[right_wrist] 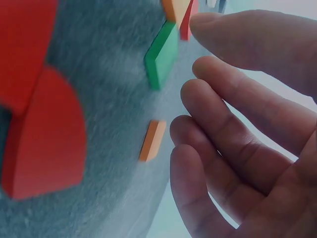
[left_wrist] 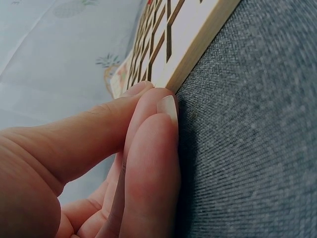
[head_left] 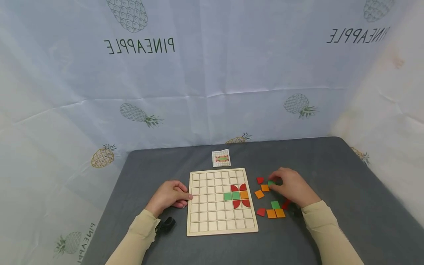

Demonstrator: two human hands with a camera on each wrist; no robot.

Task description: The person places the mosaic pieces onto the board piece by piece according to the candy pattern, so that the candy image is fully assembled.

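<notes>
A wooden grid board point(head_left: 207, 217) lies flat on the dark grey tabletop. At its left edge my left hand point(head_left: 169, 195) pinches the rim between thumb and fingertips; the left wrist view shows the thumb on top of the board's edge point(left_wrist: 198, 44). On the board's right side sit green squares point(head_left: 228, 196), an orange square point(head_left: 244, 195) and several red rounded pieces point(head_left: 246, 203). My right hand point(head_left: 292, 187) hovers over the loose pieces, fingers relaxed and parted from the thumb. A green tile point(head_left: 271, 183) shows by its fingertips. The right wrist view has nothing between the fingers.
Loose orange squares point(head_left: 271, 214), red pieces point(head_left: 261, 212) and another green tile point(head_left: 275, 205) lie right of the board. Behind the board is a small pattern card point(head_left: 221, 158). A pineapple-print cloth point(head_left: 212, 73) hangs around the table.
</notes>
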